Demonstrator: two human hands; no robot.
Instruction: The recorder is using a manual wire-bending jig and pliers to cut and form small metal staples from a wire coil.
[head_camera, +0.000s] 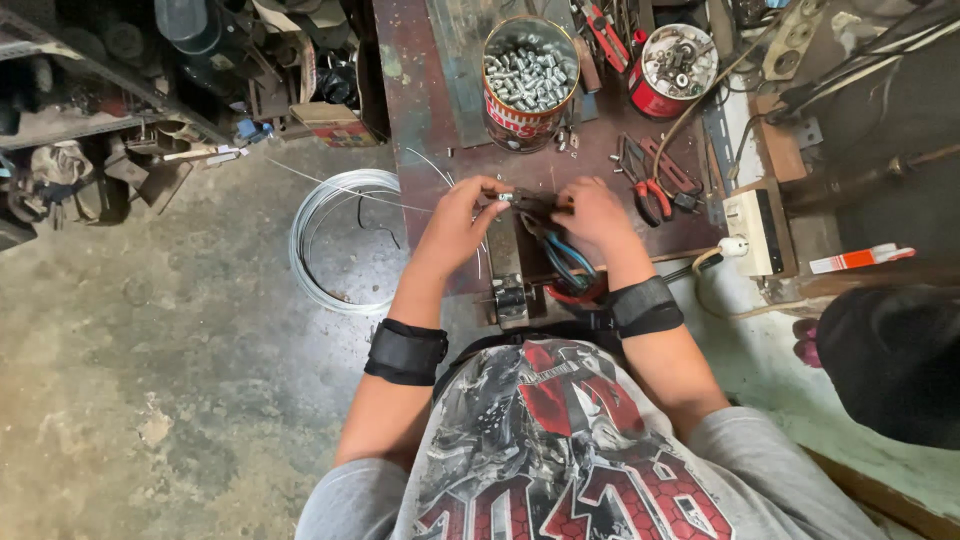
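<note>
My left hand (462, 213) pinches a small silvery metal piece (505, 198) between thumb and forefinger over the dark red workbench (412, 90). My right hand (592, 212) grips pliers with blue handles (562, 255), whose jaws meet the small piece between the two hands. Both wrists wear black bands. A thin wire runs from the left hand toward the floor coil. Below the hands a small metal vise-like block (510, 298) sits at the bench edge.
A tin of silvery bolts (530, 72) and a red tin of mixed hardware (676, 62) stand at the back of the bench. Red-handled pliers (648, 190) lie right of my hands, beside a white socket box (752, 228). A coil of wire (338, 240) lies on the concrete floor.
</note>
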